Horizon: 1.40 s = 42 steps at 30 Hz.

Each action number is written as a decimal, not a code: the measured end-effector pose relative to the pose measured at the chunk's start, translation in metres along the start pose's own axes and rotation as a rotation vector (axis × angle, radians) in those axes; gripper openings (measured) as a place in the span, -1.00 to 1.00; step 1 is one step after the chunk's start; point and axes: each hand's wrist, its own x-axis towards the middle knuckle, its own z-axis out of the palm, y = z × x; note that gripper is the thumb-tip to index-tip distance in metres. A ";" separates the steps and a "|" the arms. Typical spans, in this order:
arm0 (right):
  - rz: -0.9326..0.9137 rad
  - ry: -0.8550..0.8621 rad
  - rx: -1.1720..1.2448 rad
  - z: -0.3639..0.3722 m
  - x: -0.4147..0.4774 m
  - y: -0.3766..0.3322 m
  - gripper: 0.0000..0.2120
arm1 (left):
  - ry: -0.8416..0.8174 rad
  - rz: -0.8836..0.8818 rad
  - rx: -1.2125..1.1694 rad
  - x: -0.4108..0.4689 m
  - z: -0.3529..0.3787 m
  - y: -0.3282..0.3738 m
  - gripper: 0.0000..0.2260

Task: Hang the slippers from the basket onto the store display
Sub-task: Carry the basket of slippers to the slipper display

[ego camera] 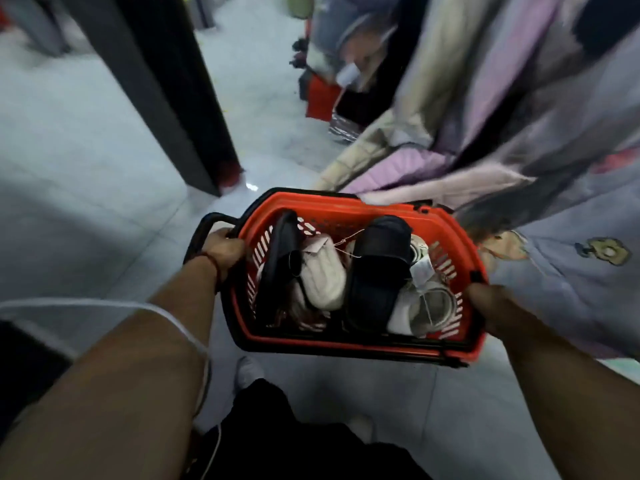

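Note:
I carry a red plastic basket [349, 342] with black trim in front of me, above the floor. My left hand [224, 252] grips its left end beside the black handle. At the right end, my right hand [486, 306] grips the rim. Inside lie several slippers: a black one [379, 271] in the middle, another black one [280, 258] standing along the left wall, a cream one [323, 278] between them, and white ones [431, 303] with paper tags at the right. No slipper display is visible.
Hanging garments [502, 109] in lilac, beige and grey crowd the right side and brush the basket's far rim. A dark pillar [180, 91] stands at the left. A pale tiled aisle [256, 98] runs ahead between them. My feet show below the basket.

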 end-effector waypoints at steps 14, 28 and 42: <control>-0.339 -0.201 -0.357 0.386 -0.235 -0.265 -0.63 | 0.436 -0.129 -0.229 0.112 -0.362 -0.050 -0.68; -0.788 -0.446 -0.468 0.739 -0.371 -0.524 -0.62 | 0.890 -0.254 -0.525 0.231 -0.611 -0.041 -0.72; -1.016 -0.588 -0.508 1.047 -0.508 -0.764 -0.78 | 1.177 -0.233 -0.693 0.416 -0.832 0.011 -0.58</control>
